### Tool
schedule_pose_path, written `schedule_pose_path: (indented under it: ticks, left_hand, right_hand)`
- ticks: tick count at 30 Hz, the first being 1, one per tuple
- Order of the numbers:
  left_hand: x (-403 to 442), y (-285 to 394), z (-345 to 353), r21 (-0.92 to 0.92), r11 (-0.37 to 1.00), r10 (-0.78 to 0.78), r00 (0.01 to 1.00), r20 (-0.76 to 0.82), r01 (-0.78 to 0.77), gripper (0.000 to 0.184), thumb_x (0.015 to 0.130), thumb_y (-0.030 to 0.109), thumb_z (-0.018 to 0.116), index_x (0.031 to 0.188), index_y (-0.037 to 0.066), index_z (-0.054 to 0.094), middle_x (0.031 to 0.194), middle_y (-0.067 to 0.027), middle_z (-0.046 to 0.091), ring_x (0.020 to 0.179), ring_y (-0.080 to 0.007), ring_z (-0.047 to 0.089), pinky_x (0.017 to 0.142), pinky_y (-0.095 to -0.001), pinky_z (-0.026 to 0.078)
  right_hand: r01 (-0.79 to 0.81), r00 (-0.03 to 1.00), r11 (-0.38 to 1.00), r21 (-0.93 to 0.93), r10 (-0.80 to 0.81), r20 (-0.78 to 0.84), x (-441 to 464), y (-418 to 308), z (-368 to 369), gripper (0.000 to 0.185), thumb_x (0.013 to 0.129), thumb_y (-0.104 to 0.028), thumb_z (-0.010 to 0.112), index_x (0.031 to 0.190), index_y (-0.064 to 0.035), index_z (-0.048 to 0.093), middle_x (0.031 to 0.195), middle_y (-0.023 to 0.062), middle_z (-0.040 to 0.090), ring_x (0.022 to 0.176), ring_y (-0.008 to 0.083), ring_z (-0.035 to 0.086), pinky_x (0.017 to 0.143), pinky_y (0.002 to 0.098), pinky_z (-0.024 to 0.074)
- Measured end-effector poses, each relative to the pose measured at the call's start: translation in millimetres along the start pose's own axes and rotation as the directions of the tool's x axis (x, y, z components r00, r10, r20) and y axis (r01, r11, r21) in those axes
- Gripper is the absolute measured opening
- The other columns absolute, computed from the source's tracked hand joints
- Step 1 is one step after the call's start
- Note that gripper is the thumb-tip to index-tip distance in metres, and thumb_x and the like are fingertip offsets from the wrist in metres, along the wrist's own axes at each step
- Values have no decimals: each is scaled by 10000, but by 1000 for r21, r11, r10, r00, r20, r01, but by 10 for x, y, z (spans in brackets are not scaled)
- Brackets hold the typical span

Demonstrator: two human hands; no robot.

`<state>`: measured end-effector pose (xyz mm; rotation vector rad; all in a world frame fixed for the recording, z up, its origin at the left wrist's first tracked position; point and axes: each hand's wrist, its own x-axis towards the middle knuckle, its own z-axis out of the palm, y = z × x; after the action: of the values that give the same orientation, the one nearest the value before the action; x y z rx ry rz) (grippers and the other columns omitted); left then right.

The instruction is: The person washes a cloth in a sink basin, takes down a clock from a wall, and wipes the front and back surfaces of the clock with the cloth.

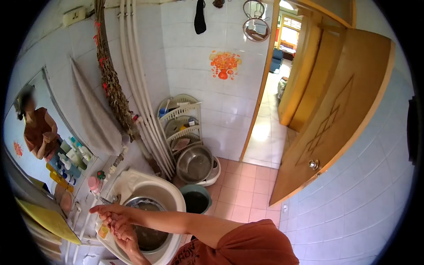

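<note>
My right hand (109,212) and my left hand (126,235) are pressed together over the left part of the white sink (176,198), their fingers wrapped round each other. One finger or thumb of my right hand points out to the left. Below and beside them, a metal basin (152,236) sits in the sink, with murky liquid in it. A yellow-orange piece (103,232) lies on the sink rim close to my hands. Behind my hands is the metal faucet (111,199), partly covered.
A pink cup (94,183) and several bottles (73,157) stand near the mirror (35,128). Right of the sink are a green bucket (197,198), another metal basin (194,163) and a corner rack (181,119). The wooden door (335,110) stands open.
</note>
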<state>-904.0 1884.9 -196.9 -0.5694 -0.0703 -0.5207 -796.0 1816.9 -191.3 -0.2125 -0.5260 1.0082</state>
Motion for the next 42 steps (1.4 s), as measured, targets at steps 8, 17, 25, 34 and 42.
schedule_pose_path:
  ticks: [8,17,25,34,42]
  left_hand:
    - [-193,539,56,645,743,86,930,-357,179,173,873,118,580,1032,96,514,673,37,389,459,-67,298,422,-226,235]
    - [-111,1366,-596,988,36,561,815,-144,149,180,842,194,691,811,167,516,605,75,452,433,-79,410,369,-222,276]
    - [78,1455,-1137,734,-437,777,630,16,520,155,785,139,672,869,14,635,750,-92,671,681,-184,621,583,-338,475]
    - [13,1281,-1380,567,-637,731,642,229,523,511,793,372,722,1017,-55,552,975,-293,672,972,-455,652,798,-455,511]
    - [-135,1259,-1752,397,-579,802,584,120,712,481,892,419,576,1084,-10,473,1003,-324,654,998,-505,611,836,-551,488]
  right_hand:
    - [-89,994,736,-672,28,-102,135,-44,71,262,888,-134,527,1086,7,624,569,-34,451,460,60,429,442,217,384]
    - [-40,922,167,-985,-375,-101,309,295,-712,94,760,-53,532,830,-33,591,783,83,618,767,204,582,627,379,482]
    - [-98,711,145,-985,-682,-171,45,590,-1373,169,977,-78,438,879,-49,572,554,16,474,435,105,455,390,293,367]
    - [-289,514,249,-925,-774,-369,-201,807,-1811,200,966,-52,432,834,-45,582,542,44,485,423,133,485,390,318,383]
    - [-485,370,390,-783,-719,-588,-530,1096,-2257,149,907,-56,456,853,-39,594,852,181,626,821,382,610,729,456,474]
